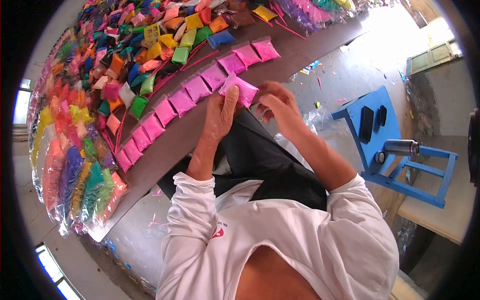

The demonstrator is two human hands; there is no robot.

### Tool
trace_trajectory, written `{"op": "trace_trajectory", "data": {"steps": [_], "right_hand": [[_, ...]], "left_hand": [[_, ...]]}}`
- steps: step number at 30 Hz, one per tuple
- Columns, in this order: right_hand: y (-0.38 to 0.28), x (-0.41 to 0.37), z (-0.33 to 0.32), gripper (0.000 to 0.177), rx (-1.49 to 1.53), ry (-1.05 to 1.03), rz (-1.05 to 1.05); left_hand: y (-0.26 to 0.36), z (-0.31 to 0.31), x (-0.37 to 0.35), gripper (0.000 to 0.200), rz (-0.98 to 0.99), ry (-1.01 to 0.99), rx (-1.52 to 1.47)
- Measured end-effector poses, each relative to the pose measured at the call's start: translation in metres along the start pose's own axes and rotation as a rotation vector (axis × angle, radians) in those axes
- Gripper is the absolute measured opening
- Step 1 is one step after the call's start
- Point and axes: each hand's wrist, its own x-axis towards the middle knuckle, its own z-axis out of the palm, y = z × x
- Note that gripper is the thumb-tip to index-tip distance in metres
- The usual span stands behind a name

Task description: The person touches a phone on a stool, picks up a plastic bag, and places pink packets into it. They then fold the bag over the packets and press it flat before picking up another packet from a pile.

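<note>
My left hand grips a pink packet, its thumb lying over the near end. At the packet's other end is my right hand, with its fingers curled near the edge; whether they pinch it is hidden. Just beyond my hands, a slanting row of pink and purple-pink packets lies side by side on the brown table. The held packet is raised above the table's near edge, close to the row.
A large heap of coloured packets covers the far left, beside pink strips. Bulging clear bags sit at the left end. On the right, a blue stool carries dark objects and a metal flask.
</note>
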Motion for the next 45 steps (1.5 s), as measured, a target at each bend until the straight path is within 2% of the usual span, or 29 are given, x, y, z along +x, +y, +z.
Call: {"op": "trace_trajectory", "data": {"steps": [3, 6, 9, 12, 15, 18, 21, 27, 30, 33, 42, 45], "right_hand": [[0.003, -0.003, 0.013, 0.043, -0.698, 0.129, -0.769], [-0.001, -0.001, 0.016, 0.047, -0.982, -0.004, -0.991], [0.015, 0.011, 0.007, 0.039, -0.848, -0.021, -0.959], [0.019, 0.007, 0.0, 0.024, -0.614, 0.007, -0.556], [0.008, 0.012, -0.012, 0.02, -0.107, -0.021, -0.13], [0.0, 0.012, -0.02, 0.022, -0.029, -0.096, -0.062], [0.001, 0.012, -0.015, 0.023, 0.033, -0.159, -0.029], [0.014, 0.016, -0.009, 0.024, 0.127, -0.273, 0.007], [0.003, 0.013, -0.002, 0.026, 0.154, -0.234, -0.001], [0.008, 0.016, -0.006, 0.034, 0.04, -0.348, -0.066], [0.011, 0.019, -0.005, 0.035, 0.046, -0.179, -0.181], [0.009, 0.02, -0.008, 0.031, 0.058, -0.146, -0.164]], "left_hand": [[0.005, 0.002, -0.001, 0.046, -0.032, 0.003, -0.02], [0.009, 0.001, -0.002, 0.045, -0.023, 0.0, -0.031], [0.013, 0.007, -0.003, 0.045, -0.106, 0.026, -0.192], [0.002, 0.001, -0.002, 0.045, -0.043, 0.013, -0.151], [0.001, 0.001, -0.002, 0.044, -0.018, 0.005, -0.13], [0.003, 0.004, -0.002, 0.046, -0.019, 0.009, -0.06], [0.007, 0.0, -0.004, 0.044, 0.01, -0.076, -0.079], [0.026, 0.006, -0.01, 0.042, 0.013, -0.114, -0.056], [0.017, 0.003, -0.008, 0.043, 0.028, -0.103, -0.015], [0.006, -0.002, -0.007, 0.043, -0.008, -0.097, 0.056], [0.006, 0.0, -0.007, 0.052, 0.01, -0.089, 0.083], [0.011, -0.002, -0.009, 0.052, -0.017, -0.11, 0.193]]}}
